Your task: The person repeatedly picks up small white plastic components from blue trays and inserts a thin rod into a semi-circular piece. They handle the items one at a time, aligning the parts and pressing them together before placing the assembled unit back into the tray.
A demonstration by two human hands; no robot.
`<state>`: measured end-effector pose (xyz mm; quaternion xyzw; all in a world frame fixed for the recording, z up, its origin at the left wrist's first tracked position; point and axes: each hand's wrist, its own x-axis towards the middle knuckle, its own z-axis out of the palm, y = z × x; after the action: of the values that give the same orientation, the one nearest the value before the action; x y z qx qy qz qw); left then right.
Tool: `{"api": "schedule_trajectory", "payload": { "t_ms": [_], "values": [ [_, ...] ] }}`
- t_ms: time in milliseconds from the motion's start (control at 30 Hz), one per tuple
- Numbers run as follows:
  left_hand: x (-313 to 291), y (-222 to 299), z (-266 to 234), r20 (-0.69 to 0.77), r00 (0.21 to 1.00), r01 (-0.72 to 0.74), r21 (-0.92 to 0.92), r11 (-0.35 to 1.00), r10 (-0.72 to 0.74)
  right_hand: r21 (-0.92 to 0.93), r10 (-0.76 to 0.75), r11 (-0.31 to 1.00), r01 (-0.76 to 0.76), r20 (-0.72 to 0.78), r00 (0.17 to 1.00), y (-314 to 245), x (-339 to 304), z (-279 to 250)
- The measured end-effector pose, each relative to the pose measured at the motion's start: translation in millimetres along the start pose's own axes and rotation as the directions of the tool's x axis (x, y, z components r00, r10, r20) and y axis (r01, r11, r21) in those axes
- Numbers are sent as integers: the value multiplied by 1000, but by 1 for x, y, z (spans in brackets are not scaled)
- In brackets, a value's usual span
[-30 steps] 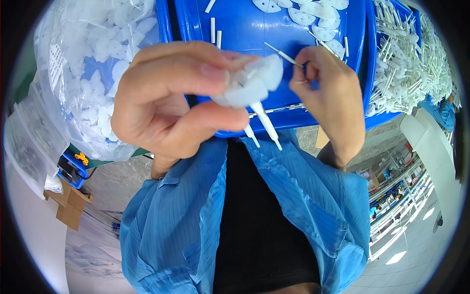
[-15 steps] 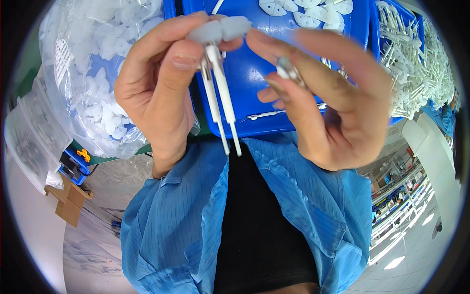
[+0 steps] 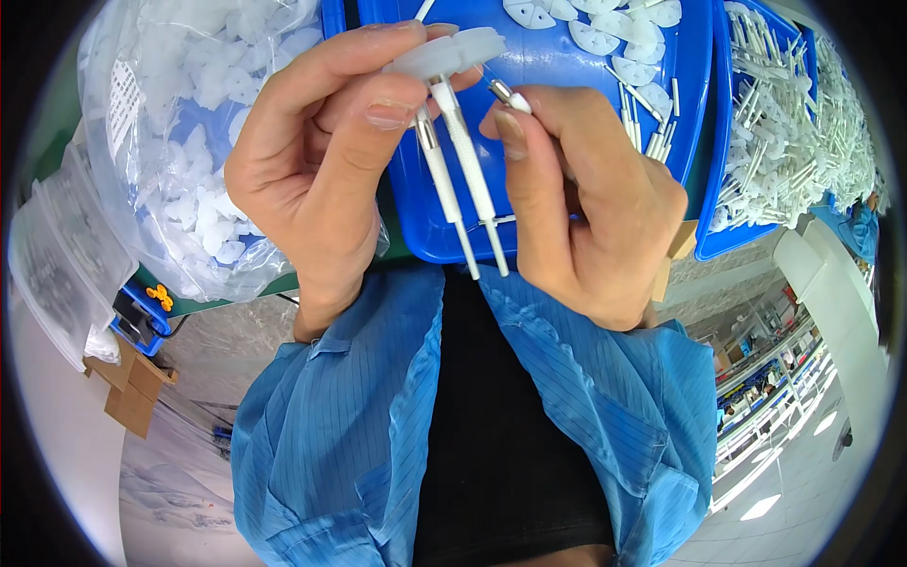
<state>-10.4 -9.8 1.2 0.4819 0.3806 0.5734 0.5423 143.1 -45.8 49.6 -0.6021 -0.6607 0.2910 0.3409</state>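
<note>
My left hand (image 3: 316,156) is closed, thumb and fingers gripping a translucent white plastic disc (image 3: 452,55) above the tray. Two white rods (image 3: 465,156) with metal collars hang from the disc's underside, their thinner ends pointing down toward me. Just right of the disc, my right hand (image 3: 605,203) pinches a small white rod (image 3: 515,99) with a shiny metal tip between thumb and forefinger. That tip points up and left, close to the disc's edge, and a fine pin seems to stick out of it. Most of this rod is hidden in the hand.
Beneath my hands lies a blue tray (image 3: 425,241), with white discs (image 3: 595,38) at its far side and loose white rods (image 3: 658,137) at its right. A clear bag (image 3: 123,198) of white pieces stands left. Farther right, a blue bin (image 3: 709,241) holds piled rods and discs.
My right hand has moved left and its fingers have closed in, bringing the metal-tipped rod next to the disc. My left hand and the disc have shifted slightly right.
</note>
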Motion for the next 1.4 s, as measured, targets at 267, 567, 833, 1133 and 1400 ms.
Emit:
{"api": "schedule_trajectory", "payload": {
  "t_ms": [267, 567, 833, 1133, 1400],
  "values": [
    [2, -7, -6, 103, 983, -153, 26, 988, 149, 50, 35, 998, -37, 45, 998, -6, -1, -6],
    [1, 9, -9, 184, 974, -165, 154, 974, 136, 188, -115, 977, 96, 92, 989, 10, 8, -5],
    [5, 1, -12, 181, 975, -143, 53, 988, 132, 652, 80, 691, -311, 359, 930, 14, 4, -7],
    [8, 7, -22, 354, 905, -337, 261, 905, 235, -46, -346, 938, 344, -75, 935, 21, -1, 14],
    [8, 5, -15, 335, 897, -380, 251, 890, 288, 121, -532, 841, 527, 11, 847, 56, 16, 3]
  ]
}}
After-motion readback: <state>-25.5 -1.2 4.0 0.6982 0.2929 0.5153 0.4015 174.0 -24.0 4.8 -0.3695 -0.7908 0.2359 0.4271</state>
